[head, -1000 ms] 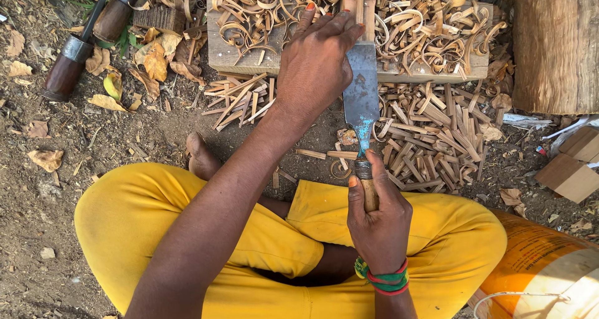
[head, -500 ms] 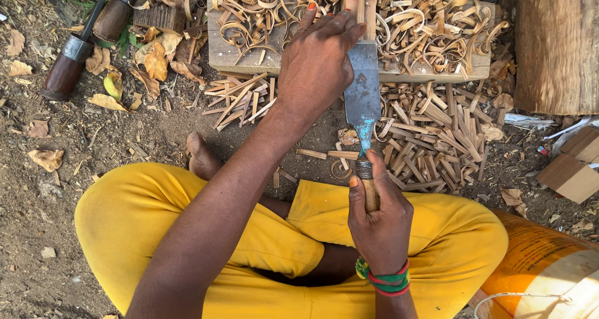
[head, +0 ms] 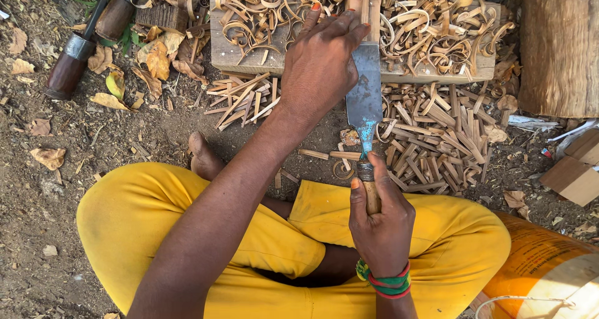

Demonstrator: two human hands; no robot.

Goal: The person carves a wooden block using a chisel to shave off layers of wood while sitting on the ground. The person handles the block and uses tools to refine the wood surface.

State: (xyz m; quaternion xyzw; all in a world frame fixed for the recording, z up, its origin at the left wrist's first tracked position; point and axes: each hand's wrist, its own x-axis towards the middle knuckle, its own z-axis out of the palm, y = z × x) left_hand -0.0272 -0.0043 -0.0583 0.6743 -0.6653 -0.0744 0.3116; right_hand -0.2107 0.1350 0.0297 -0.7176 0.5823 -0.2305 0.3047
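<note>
While right hand (head: 382, 222) grips chisel (head: 365, 100) handle, left hand (head: 321, 63) presses blade onto block (head: 249, 57).

A broad flat steel blade (head: 365, 94) with a wooden handle (head: 372, 194) points away from the sitter, its tip against a pale upright wooden strip (head: 365, 7) standing on a plank (head: 249, 57) strewn with curled shavings (head: 437, 19).

The left hand (head: 321, 60) hides the blade's (head: 365, 97) upper left part. The log (head: 558, 47) and orange sack (head: 543, 269) run past the frame's edges.
</note>
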